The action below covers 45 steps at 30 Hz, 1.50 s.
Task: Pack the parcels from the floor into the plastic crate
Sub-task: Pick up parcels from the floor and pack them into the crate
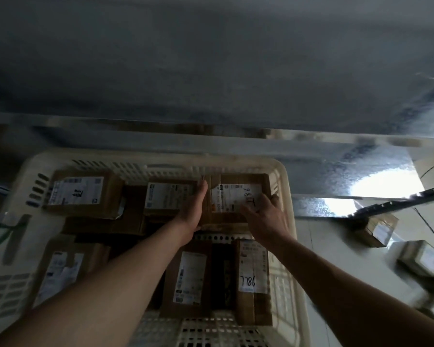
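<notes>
Both hands bracket a parcel (pixel 232 196) in the crate's (pixel 290 221) upper-right corner: the left hand (pixel 194 209) lies flat along its left edge, the right hand (pixel 267 214) rests fingers spread on its lower-right corner, neither gripping. More parcels (pixel 376 227) lie on the floor at right.

Left hand (pixel 195 209), right hand (pixel 266 216); fingers straight

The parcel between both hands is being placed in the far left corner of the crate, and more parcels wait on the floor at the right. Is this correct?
Not quite. In the head view, the parcel between the left hand and right hand sits in the far right corner of the crate, not the far left. More parcels do wait on the floor at the right.
</notes>
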Motion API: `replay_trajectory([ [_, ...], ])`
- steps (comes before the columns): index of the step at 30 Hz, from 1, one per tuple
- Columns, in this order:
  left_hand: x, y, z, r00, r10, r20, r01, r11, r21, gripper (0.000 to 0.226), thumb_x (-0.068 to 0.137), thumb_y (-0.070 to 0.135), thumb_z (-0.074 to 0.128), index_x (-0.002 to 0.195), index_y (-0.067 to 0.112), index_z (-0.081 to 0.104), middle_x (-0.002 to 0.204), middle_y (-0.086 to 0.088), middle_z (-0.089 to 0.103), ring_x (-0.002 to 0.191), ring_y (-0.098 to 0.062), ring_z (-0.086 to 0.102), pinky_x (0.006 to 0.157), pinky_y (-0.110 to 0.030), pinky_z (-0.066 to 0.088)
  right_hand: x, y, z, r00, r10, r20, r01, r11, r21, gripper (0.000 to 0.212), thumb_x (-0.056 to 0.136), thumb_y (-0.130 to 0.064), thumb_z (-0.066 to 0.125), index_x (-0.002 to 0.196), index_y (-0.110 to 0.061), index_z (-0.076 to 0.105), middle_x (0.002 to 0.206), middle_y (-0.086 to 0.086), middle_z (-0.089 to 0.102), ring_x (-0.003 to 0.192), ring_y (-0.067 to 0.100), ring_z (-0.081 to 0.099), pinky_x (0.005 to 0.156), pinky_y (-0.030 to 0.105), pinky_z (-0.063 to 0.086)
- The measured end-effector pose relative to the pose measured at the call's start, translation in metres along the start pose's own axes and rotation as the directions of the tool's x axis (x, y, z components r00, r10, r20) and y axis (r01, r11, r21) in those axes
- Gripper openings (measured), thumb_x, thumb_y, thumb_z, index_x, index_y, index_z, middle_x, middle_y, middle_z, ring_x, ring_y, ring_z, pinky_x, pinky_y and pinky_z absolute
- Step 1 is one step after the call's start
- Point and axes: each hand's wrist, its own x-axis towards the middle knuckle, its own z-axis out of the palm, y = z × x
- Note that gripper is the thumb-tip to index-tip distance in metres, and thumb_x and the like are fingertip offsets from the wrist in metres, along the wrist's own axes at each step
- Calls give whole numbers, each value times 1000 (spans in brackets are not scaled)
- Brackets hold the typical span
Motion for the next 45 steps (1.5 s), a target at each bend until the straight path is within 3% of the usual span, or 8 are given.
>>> replay_trajectory([
  [4,-2,-3,0,1000,-3,-7,4,1000,23,58,94,66,31,137,29,47,136,3,51,129,-22,44,102,-44,31,-3,3,9,994,1,110,17,986,-164,68,93,-55,52,152,-27,33,167,8,6,153,30,7,121,50,16],
  [8,-2,-5,1,1000,-21,1,21,999,24,63,97,62,28,146,25,38,149,-5,44,138,-27,38,95,-37,28,-6,9,13,984,-46,172,70,988,-135,34,96,-42,51,124,-25,62,136,4,47,118,24,53,90,41,54],
  [10,-1,-4,2,1000,-9,9,9,1000,27,65,96,62,27,149,24,35,153,-3,39,140,-27,34,97,-38,27,-7,9,13,978,-72,194,99,986,-133,23,96,-37,55,111,-25,68,125,-1,51,99,15,56,69,25,51],
  [25,-34,8,9,995,95,-4,-93,980,176,64,98,60,27,145,20,43,150,-4,42,141,-26,34,101,-37,28,-25,-2,-8,991,-107,84,105,994,29,67,98,-60,43,151,-20,39,153,8,39,133,29,46,101,42,43],
  [31,-65,15,13,978,206,-21,-194,947,258,72,84,71,46,141,26,49,141,-3,53,130,-25,45,106,-48,35,-48,-12,-33,988,-151,26,129,911,392,87,84,-85,26,147,-28,45,146,5,53,130,23,52,109,47,42],
  [35,-93,24,27,964,264,-31,-243,923,300,84,78,71,55,147,25,40,148,-2,46,133,-24,41,107,-49,35,-64,-10,-63,989,-146,2,121,827,550,52,98,-65,29,123,-29,58,122,3,63,109,19,61,87,34,50],
  [41,-139,38,67,936,352,0,-332,884,328,76,67,60,64,134,25,52,126,2,61,118,-21,55,80,-31,43,-86,19,-120,976,-207,-69,218,908,359,83,90,-44,67,157,-27,20,153,6,43,124,23,52,96,34,42],
  [45,-160,41,100,886,463,15,-428,806,409,86,63,61,64,138,19,50,128,3,51,118,-15,50,93,-29,42,-104,49,-158,948,-297,-113,308,946,99,109,80,-37,79,158,-32,4,165,0,18,141,27,36,105,39,41],
])
